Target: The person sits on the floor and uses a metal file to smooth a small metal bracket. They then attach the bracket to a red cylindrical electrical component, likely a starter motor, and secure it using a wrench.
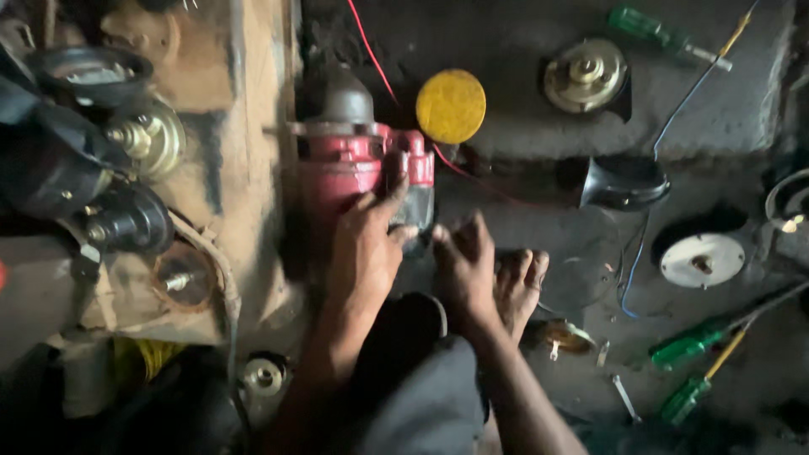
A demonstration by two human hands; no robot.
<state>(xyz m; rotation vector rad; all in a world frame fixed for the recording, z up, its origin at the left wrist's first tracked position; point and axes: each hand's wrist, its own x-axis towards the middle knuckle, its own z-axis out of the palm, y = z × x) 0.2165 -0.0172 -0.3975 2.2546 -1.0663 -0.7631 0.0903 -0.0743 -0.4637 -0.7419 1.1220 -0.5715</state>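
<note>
1. The red motor housing (pixel 358 164) lay at centre-left of the frame, directly above the left hand (pixel 364 244), its long axis running left to right
2. The left hand's fingers were spread and pressed on the housing's lower edge, not wrapped round it
3. The right hand (pixel 465 265) sat just right of it, fingers loosely curled; any hold could not be told
4. The housing looked painted metal, ribbed, with a dull grey dome (pixel 344 97) above; a yellow disc (pixel 451 105) lay nearby

Yellow round disc (pixel 451 105) on dark floor, brass-coloured horn part (pixel 585 74) to its right w/ green screwdriver (pixel 666 35) beyond. White disc (pixel 702 259) far right; two more green-handled screwdrivers (pixel 689 371) below it. Black horn shells (pixel 126 221) at left.
</note>
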